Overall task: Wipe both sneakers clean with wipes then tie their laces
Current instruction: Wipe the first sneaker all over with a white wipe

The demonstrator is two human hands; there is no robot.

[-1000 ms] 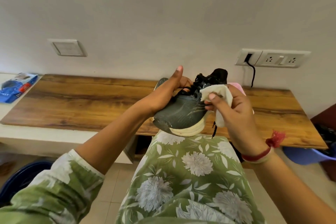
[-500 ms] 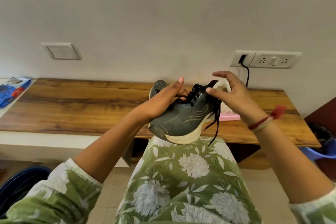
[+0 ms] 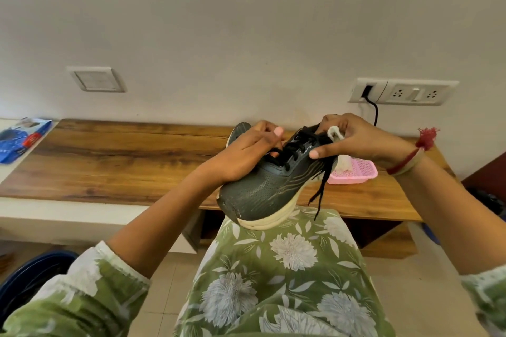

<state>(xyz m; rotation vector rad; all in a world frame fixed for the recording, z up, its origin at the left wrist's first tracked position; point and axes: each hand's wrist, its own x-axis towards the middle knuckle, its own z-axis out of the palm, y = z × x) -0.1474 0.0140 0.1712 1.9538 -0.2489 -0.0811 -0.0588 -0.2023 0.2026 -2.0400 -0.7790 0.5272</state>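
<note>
I have the sneaker (image 3: 262, 194) resting sole-down on my knee (image 3: 287, 254), just in front of the worktop (image 3: 109, 161). My left hand (image 3: 241, 156) curls its fingers (image 3: 269, 134) over the laces (image 3: 294, 149), gripping the shoe. My right hand (image 3: 356, 139) pinches a white wipe (image 3: 334, 133) at the collar, thumb on the side. I'd brace the shoe, drop the wipe, then draw both lace ends even. Its length runs near-left to far-right: toe towards me, heel towards the wall.
</note>
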